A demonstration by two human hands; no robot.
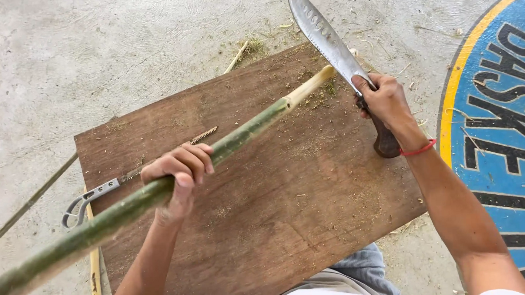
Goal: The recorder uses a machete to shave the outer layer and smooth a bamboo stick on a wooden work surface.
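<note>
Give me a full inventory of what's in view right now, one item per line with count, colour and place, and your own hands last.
bamboo pole: one, green with a pale stripped tip, lying diagonally across the board from lower left to upper middle
wooden board: one, brown, flat on the floor, dusted with shavings
small saw: one, metal with a grey handle, on the board's left edge under the pole
thin sticks: at least two, pale, on the floor left and above the board
painted floor marking: one, blue with yellow rim, right edge
large knife: one, steel blade, dark wooden handle, upper middle
left hand: gripping the pole
right hand: gripping the knife handle, red band on the wrist
</note>
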